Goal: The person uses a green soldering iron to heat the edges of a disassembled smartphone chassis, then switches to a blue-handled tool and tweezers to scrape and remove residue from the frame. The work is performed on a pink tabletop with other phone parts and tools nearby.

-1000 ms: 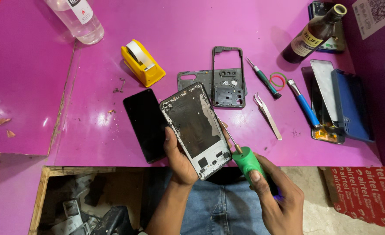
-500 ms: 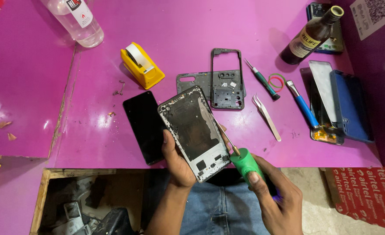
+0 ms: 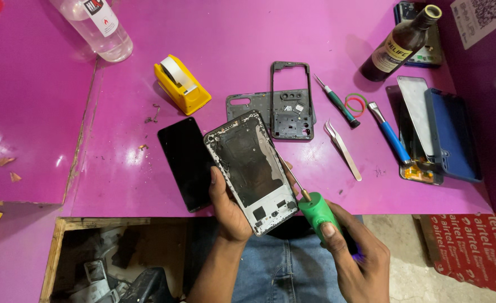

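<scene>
The left hand (image 3: 228,205) grips 1 silver phone frame (image 3: 252,168) from below, its fingers wrapped around the frame's lower left edge and holding it tilted above the near edge of the pink counter (image 3: 248,39). The right hand (image 3: 357,261) has its fingers closed around 1 green-handled screwdriver (image 3: 315,210), whose thin shaft runs up along the frame's right side. Just left of the frame, 1 black screen panel (image 3: 185,160) lies flat on the counter. Behind the frame lie 2 dark phone parts: 1 open black frame (image 3: 291,101) overlapping 1 grey back plate (image 3: 245,105). To the right are 1 pair of tweezers (image 3: 343,148), 1 small dark-green screwdriver (image 3: 337,102), 1 blue-handled tool (image 3: 392,137) and 2 rubber bands (image 3: 356,104). Farther back stand 1 yellow tape dispenser (image 3: 181,84), 1 clear bottle (image 3: 99,28) and 1 brown bottle (image 3: 399,45).
</scene>
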The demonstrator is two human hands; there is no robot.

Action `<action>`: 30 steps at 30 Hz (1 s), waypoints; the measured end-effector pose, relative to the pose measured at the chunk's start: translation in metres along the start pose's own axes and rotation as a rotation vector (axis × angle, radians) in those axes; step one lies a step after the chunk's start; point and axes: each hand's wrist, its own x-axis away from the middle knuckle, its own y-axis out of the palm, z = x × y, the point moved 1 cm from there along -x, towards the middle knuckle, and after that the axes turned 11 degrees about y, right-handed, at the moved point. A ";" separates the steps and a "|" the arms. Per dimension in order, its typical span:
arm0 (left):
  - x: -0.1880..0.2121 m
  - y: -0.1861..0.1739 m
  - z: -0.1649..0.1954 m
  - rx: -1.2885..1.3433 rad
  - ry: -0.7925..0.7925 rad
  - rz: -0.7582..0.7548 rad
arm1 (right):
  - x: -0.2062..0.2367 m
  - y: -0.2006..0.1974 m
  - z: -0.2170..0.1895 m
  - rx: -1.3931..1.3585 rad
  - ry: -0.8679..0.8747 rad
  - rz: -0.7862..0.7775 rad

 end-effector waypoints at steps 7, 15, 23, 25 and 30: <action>0.000 -0.005 -0.002 -0.018 0.054 -0.017 | 0.000 0.001 0.000 -0.004 0.021 0.008; 0.002 -0.011 -0.005 -0.062 0.092 0.065 | -0.001 0.001 -0.002 0.015 -0.017 0.008; 0.001 -0.007 -0.004 -0.011 0.037 0.020 | -0.003 0.003 -0.006 0.017 -0.005 0.009; 0.001 -0.004 -0.003 -0.003 0.019 0.016 | -0.003 0.003 -0.008 0.016 0.003 0.006; 0.000 0.001 -0.003 0.058 -0.033 -0.063 | -0.005 0.003 -0.010 0.017 0.006 0.012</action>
